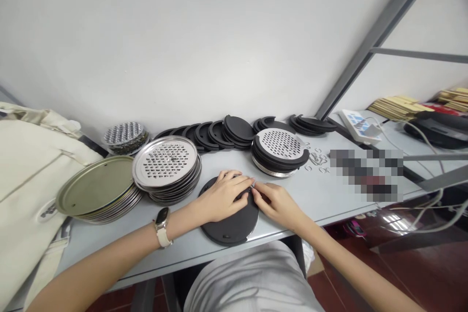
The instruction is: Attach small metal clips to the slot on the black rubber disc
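A black round disc (228, 226) lies near the table's front edge, with a small slot near its lower rim. Across its top rests my left hand (224, 197), fingers stretched out toward the disc's upper right edge and thumb on its surface. My right hand (272, 202) is closed in a pinch at that same edge, its fingertips meeting those of the left. Something tiny and shiny shows between the fingertips; its kind cannot be made out. To the right, loose metal rings (318, 158) are scattered on the table.
Perforated metal grater plates (170, 163) and olive oval trays (98, 183) are stacked at left. Behind stand more black discs (237, 129) and a pile topped by a perforated plate (280, 144). A cream bag (29, 180) borders the left side; a grey metal frame (380, 24) rises at right.
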A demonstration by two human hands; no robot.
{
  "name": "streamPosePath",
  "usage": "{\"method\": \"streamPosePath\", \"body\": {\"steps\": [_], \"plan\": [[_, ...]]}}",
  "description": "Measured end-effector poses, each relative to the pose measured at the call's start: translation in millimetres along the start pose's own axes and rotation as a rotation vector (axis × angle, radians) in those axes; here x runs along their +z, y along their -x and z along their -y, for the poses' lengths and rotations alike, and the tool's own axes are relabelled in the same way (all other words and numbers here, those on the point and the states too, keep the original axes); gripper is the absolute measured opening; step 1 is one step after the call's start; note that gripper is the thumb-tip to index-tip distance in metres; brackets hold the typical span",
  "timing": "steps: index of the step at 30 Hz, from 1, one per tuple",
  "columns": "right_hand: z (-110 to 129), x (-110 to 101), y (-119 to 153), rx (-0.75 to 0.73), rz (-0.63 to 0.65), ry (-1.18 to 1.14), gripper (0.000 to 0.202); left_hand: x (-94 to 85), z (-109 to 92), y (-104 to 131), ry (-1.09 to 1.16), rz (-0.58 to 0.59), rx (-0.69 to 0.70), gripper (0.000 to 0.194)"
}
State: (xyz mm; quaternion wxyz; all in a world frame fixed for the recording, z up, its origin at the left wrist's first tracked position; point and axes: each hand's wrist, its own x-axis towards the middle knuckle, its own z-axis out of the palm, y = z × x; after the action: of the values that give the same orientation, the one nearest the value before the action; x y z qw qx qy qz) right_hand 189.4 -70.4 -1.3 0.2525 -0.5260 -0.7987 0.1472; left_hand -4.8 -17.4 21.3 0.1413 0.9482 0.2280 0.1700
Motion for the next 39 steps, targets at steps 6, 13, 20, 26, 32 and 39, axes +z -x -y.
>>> {"method": "streamPosePath", "body": {"steps": [6,13,20,26,32,39], "plan": [[0.7,0.1,-0.2,-0.016,-0.003,-0.001,0.022,-1.0,-1.2,-0.2,0.0,-0.002,-0.005,0.034],[2.4,1.1,-0.6,-0.005,-0.035,-0.008,0.019,1.9,0.8,0.9,-0.012,-0.038,0.006,0.037],[0.4,1.2,-0.6,0.007,-0.006,-0.043,0.024,1.6,0.2,1.7,-0.026,-0.052,-0.02,0.033],[-1.5,1.6,-0.5,0.021,0.029,-0.062,0.026,0.8,1.2,2.5,-0.038,-0.038,-0.034,0.031],[-3.2,2.4,-0.5,0.025,0.045,-0.044,0.028,1.3,2.5,3.1,-0.075,-0.027,-0.034,0.032],[-5.4,4.6,-2.0,0.005,0.042,0.048,0.028,0.6,1.2,0.6,-0.144,-0.001,-0.042,0.031]]}}
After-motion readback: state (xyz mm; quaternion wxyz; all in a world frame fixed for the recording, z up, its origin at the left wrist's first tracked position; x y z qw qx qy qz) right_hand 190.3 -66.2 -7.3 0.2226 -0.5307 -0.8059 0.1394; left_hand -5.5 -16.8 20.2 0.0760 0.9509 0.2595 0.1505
